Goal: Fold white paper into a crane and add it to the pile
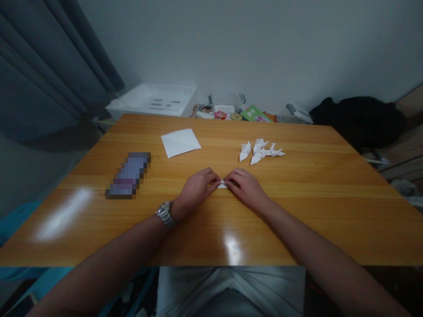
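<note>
A small folded piece of white paper (222, 185) lies on the wooden table (297, 211), pinched between both hands. My left hand (195, 191), with a metal watch on its wrist, presses the paper's left end with curled fingers. My right hand (245, 188) grips the right end, fingers closed. Most of the paper is hidden under the fingers. Behind my right hand, several finished white paper cranes (261, 152) stand in a cluster.
A flat white sheet (180, 142) lies at the back left of centre. A blurred-out dark object (128, 175) rests on the left. Beyond the table's far edge are a white plastic box (153, 100), small colourful packets (238, 114) and a dark bag (357, 119).
</note>
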Available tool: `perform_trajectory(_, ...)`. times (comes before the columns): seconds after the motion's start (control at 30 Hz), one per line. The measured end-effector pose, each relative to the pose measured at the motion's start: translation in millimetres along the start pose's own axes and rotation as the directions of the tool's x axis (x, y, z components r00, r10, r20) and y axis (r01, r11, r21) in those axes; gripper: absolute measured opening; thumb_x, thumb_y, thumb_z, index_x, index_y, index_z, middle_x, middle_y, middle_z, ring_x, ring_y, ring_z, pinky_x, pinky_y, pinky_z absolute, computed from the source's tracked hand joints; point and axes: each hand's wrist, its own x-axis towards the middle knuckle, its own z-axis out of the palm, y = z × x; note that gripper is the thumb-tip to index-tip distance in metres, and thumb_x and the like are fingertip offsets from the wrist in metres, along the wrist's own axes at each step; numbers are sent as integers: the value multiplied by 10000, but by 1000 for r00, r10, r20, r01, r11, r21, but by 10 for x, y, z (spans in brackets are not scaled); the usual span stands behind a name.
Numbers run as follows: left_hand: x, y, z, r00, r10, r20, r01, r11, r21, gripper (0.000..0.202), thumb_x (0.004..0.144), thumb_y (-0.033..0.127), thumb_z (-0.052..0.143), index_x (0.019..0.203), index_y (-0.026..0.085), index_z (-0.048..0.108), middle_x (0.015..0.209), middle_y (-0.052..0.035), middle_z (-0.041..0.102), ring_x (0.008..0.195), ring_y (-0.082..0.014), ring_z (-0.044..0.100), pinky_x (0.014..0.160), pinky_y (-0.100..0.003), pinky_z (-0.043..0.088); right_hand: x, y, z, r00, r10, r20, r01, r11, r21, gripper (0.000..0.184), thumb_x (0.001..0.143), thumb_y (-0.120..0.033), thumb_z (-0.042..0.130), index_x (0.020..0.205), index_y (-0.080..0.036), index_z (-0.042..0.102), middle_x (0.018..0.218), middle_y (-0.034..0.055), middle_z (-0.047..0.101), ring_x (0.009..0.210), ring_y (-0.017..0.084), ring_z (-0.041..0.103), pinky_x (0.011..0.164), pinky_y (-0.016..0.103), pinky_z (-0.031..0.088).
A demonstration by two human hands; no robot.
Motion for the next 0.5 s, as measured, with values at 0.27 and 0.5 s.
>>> perform_trajectory(0.27,14,-18,45,1000,8,9,-8,1000,12,174,991,281,576,926,167,690,955,-48,668,881,-192,635,773,-298,485,2,8,23,1000,-25,9,25,1000,-3,25,948,-211,654,932,-192,658,947,67,670,912,224,598,808,348,469)
perform_trajectory(0.5,8,-10,63,1000,18,5,-18,1000,13,133,968,253,593,931,168,688,954,-48,666,875,-189,637,769,-289,480,1,-5,34,999,-38,29,38,999,-7,64,978,-219,623,940,-186,663,957,76,678,912,227,598,806,355,468)
